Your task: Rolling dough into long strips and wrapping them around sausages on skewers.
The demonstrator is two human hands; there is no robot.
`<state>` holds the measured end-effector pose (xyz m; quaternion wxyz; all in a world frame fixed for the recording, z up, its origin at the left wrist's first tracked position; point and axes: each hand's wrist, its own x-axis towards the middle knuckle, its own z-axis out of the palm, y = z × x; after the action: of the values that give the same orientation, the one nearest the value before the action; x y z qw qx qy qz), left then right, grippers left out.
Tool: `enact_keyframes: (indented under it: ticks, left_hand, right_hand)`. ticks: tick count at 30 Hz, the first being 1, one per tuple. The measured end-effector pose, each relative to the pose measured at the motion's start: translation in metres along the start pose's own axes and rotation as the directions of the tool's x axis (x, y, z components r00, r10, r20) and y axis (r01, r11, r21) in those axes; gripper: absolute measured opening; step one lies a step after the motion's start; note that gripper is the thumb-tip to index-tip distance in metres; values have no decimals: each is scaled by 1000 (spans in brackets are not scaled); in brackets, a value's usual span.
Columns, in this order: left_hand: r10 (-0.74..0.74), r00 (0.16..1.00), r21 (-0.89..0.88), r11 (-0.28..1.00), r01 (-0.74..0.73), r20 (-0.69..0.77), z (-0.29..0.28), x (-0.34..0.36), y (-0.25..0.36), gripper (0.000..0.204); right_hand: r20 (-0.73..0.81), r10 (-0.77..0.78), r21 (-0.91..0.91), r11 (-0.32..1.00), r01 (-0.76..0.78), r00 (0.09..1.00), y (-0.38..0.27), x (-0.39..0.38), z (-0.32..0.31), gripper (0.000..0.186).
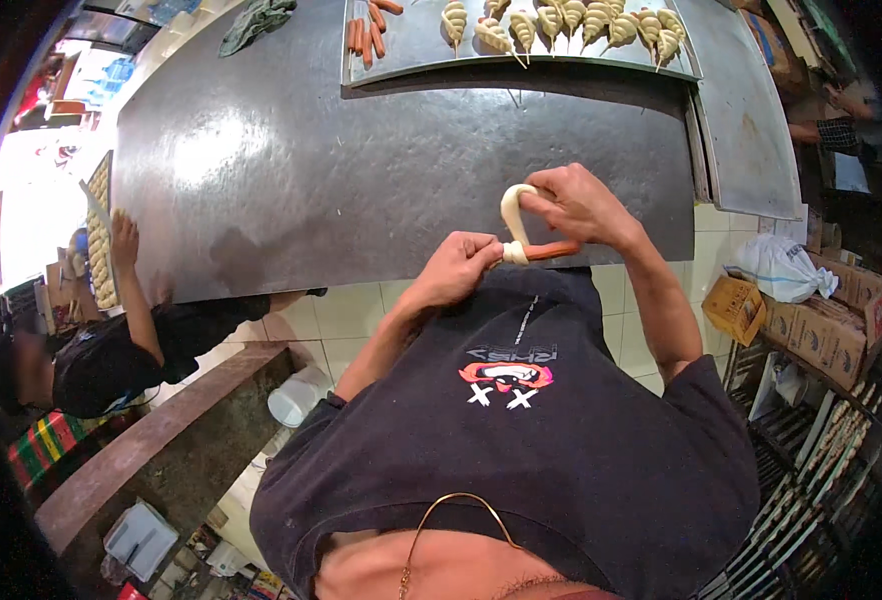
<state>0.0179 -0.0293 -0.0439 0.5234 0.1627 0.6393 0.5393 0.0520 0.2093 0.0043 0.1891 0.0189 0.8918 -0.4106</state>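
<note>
Sausage (553, 249) pinched by left hand (458, 268) fingers; right hand (578, 203) fingers hold dough strip (510, 212).

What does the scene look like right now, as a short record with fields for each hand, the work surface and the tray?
left hand: pinches the wrapped end of the sausage
right hand: holds the dough strip, looped up from the sausage
work surface: grey metal table, hands at its near edge
tray: far side, holds bare sausages and dough-wrapped skewers
other person: at left, hand on another tray
</note>
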Motion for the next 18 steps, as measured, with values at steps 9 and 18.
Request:
enact_keyframes:
  ticks: [9,18]
  left_hand:
    - [101,894,-271,933,-237,-436,-25,-16,23,34]
    - [322,813,339,926,-165,-485,-18,0,0,28]
  right_hand:
    - [276,64,466,864,-191,959,30,-11,24,31]
    - [-33,-189,130,973,192,981,-15,-23,4,27]
